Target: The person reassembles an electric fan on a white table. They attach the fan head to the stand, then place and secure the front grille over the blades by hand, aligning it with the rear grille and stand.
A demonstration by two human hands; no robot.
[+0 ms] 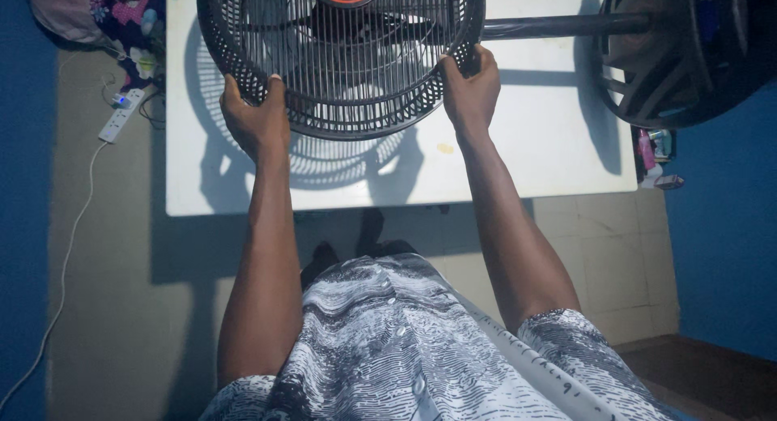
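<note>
**Both hands on the fan's grille**

While the fingers curl over the rim, the left hand (255, 117) clasps the lower left edge of the fan grille (340, 61) and the right hand (469, 89) clasps its lower right edge. The grille is a round black wire cage with fine ribs, a perforated band along its rim and an orange-red cap at its centre. It lies over a white table (550, 138), casting a ribbed shadow. A dark pole (566, 24) runs rightward to the round base (688, 53). A white power strip (121, 113) lies on the floor, left.
</note>
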